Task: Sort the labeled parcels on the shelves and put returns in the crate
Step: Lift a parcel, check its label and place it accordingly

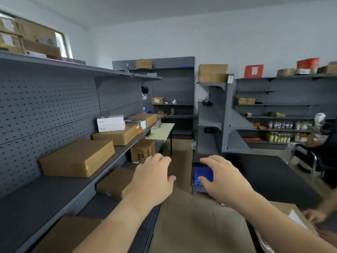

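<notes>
Both my hands reach forward over the aisle and hold nothing. My left hand (pixel 153 179) hovers palm down with relaxed fingers beside the left shelf unit (pixel 54 194). My right hand (pixel 222 176) is spread in front of a blue crate (pixel 203 173), which sits low at the foot of the middle shelf unit and is partly hidden by my fingers. Brown parcels lie on the left shelves: a large one (pixel 76 157), another (pixel 116 136) behind it, white boxes (pixel 110 123) on top, and one (pixel 114 183) on the shelf below.
Another person's hand (pixel 315 216) rests on a labeled parcel (pixel 295 216) at the bottom right. A printed carton (pixel 142 150) stands under a pale table (pixel 160 132). Grey shelf units (pixel 215 114) flank the brown-floored aisle. A person sits at the far right (pixel 328 143).
</notes>
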